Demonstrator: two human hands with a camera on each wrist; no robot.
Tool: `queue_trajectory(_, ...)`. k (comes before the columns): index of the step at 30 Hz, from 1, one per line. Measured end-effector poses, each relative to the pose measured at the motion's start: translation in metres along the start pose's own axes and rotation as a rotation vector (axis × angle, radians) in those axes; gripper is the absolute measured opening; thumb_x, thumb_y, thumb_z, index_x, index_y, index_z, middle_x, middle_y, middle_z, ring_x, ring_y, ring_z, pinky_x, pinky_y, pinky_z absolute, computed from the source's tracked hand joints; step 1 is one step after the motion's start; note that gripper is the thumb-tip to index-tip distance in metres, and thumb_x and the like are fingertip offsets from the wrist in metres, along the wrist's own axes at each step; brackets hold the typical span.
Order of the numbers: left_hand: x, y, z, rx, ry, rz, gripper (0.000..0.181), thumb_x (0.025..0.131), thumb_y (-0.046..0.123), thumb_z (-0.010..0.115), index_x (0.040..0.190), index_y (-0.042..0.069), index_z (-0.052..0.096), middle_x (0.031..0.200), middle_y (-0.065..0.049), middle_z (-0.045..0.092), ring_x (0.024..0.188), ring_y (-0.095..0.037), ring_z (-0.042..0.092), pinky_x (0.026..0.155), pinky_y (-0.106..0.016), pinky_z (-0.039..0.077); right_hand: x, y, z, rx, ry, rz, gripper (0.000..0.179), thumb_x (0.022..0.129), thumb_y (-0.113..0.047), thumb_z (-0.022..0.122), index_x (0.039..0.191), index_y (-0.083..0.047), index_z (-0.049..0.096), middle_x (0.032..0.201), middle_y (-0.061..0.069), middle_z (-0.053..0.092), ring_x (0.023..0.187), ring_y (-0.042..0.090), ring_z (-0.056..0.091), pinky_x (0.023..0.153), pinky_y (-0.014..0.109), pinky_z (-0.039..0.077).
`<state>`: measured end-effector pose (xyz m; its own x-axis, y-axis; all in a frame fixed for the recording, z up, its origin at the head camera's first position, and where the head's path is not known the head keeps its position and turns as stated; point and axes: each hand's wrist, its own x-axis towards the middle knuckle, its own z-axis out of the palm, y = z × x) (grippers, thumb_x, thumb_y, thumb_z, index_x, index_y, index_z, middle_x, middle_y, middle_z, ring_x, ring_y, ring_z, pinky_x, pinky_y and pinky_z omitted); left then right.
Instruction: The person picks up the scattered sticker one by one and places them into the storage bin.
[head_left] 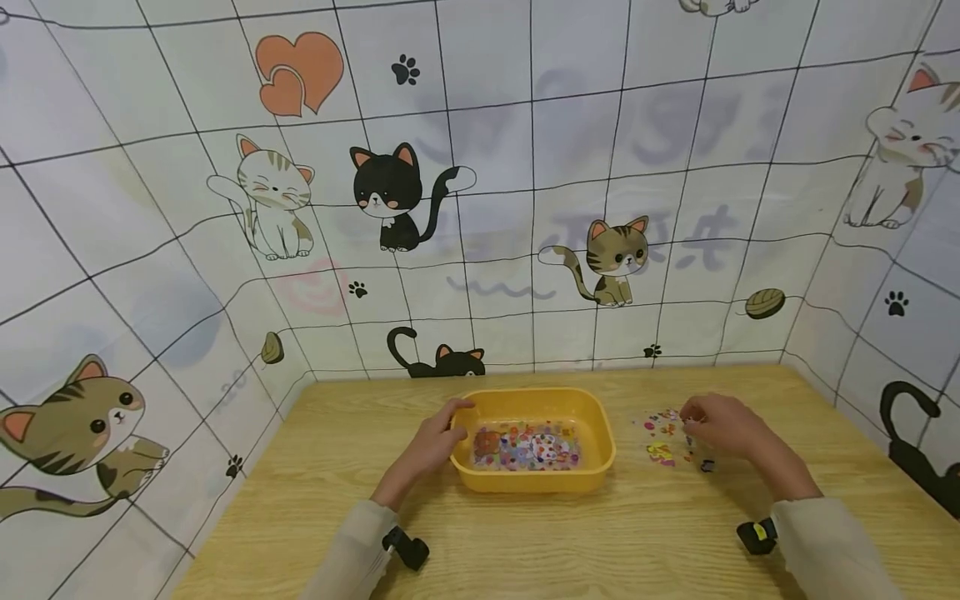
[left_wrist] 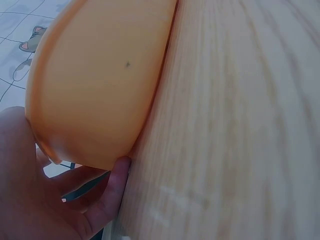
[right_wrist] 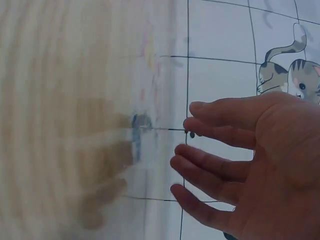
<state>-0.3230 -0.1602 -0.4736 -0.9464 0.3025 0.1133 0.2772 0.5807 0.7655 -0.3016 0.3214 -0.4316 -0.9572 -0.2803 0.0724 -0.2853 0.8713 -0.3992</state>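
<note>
A yellow plastic basin [head_left: 536, 481] sits on the table, with a colourful sheet [head_left: 517, 450] of cartoon stickers lying in its bottom. My left hand [head_left: 438, 437] grips the basin's left end, thumb at the rim; in the left wrist view its fingers [left_wrist: 117, 182] curl against the outer wall. To the right of the basin lies a clear sheet [head_left: 660, 452] with small bright stickers. Over that sheet's right part hovers my right hand [head_left: 723, 427]. Seen in the right wrist view, the fingers [right_wrist: 210, 175] are spread and relaxed, thumb near index finger, nothing visible between them.
The wooden table [head_left: 592, 550] meets a cat-print wall covering [head_left: 495, 208] at the back and both sides. A small dark piece [head_left: 707, 466] lies at the sticker sheet's front right. Black wrist devices [head_left: 406, 548] sit at both cuffs.
</note>
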Motion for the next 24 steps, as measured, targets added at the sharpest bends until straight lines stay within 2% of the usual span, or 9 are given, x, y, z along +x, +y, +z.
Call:
queue_trajectory(3,0.0,-0.001,0.0,0.003,0.002,-0.003,0.049,0.097,0.016,0.052,0.146,0.022,0.054,0.151,-0.012,0.056,0.096,-0.022,0.055,0.082,-0.038,0.043,0.0,0.008,0.003,-0.008,-0.013,0.038,0.034,0.096,-0.018,0.067,0.117,0.009,0.068,0.115,0.032,0.068,0.105,0.048,0.064,0.084,0.06,0.054)
queue_trajectory(5,0.0,-0.001,0.0,0.003,0.005,-0.003,0.049,0.097,0.017,0.052,0.146,0.023,0.054,0.155,-0.011,0.052,0.108,-0.024,0.054,0.087,-0.04,0.041,0.0,0.013,0.005,-0.011,-0.024,0.061,0.037,0.097,-0.019,0.066,0.118,0.011,0.067,0.117,0.034,0.066,0.106,0.05,0.063,0.084,0.061,0.053)
queue_trajectory(10,0.002,-0.001,0.001,-0.004,0.003,0.0,0.049,0.097,0.016,0.052,0.146,0.023,0.054,0.15,-0.01,0.056,0.092,-0.022,0.052,0.082,-0.04,0.04,-0.003,0.019,0.008,-0.012,-0.038,0.092,0.042,0.096,-0.021,0.067,0.121,0.013,0.065,0.12,0.037,0.065,0.108,0.053,0.062,0.085,0.062,0.053)
queue_trajectory(13,0.002,-0.001,0.001,-0.01,0.005,0.003,0.048,0.097,0.016,0.052,0.145,0.023,0.054,0.15,-0.011,0.056,0.092,-0.022,0.052,0.082,-0.04,0.04,-0.004,0.023,0.009,-0.037,-0.034,0.087,0.046,0.095,-0.024,0.069,0.121,0.013,0.065,0.122,0.038,0.064,0.112,0.057,0.058,0.088,0.065,0.05)
queue_trajectory(16,0.003,0.0,0.002,-0.01,0.004,0.005,0.048,0.098,0.017,0.052,0.145,0.024,0.054,0.152,-0.01,0.055,0.098,-0.023,0.052,0.084,-0.04,0.04,-0.004,0.029,0.011,-0.091,-0.027,0.08,0.05,0.092,-0.027,0.071,0.121,0.013,0.065,0.119,0.038,0.063,0.111,0.058,0.055,0.089,0.068,0.047)
queue_trajectory(18,0.003,0.0,0.002,-0.008,0.003,0.004,0.048,0.097,0.017,0.052,0.145,0.024,0.054,0.152,-0.011,0.055,0.094,-0.022,0.051,0.083,-0.04,0.04,-0.004,0.032,0.011,-0.124,-0.029,0.07,0.053,0.09,-0.029,0.074,0.121,0.013,0.065,0.117,0.037,0.064,0.11,0.058,0.054,0.089,0.068,0.046)
queue_trajectory(21,0.003,0.0,0.001,-0.006,0.004,0.002,0.049,0.097,0.018,0.052,0.145,0.024,0.054,0.151,-0.01,0.056,0.092,-0.023,0.051,0.082,-0.04,0.039,-0.005,0.034,0.011,-0.135,-0.034,0.063,0.054,0.086,-0.028,0.079,0.119,0.012,0.067,0.116,0.035,0.065,0.11,0.057,0.054,0.09,0.068,0.047)
queue_trajectory(24,0.002,-0.001,0.001,-0.003,0.008,0.0,0.049,0.097,0.017,0.052,0.145,0.023,0.055,0.152,-0.01,0.055,0.098,-0.023,0.052,0.084,-0.041,0.04,-0.005,0.032,0.01,-0.119,-0.042,0.056,0.053,0.082,-0.027,0.083,0.115,0.012,0.069,0.115,0.034,0.066,0.11,0.057,0.055,0.09,0.067,0.047)
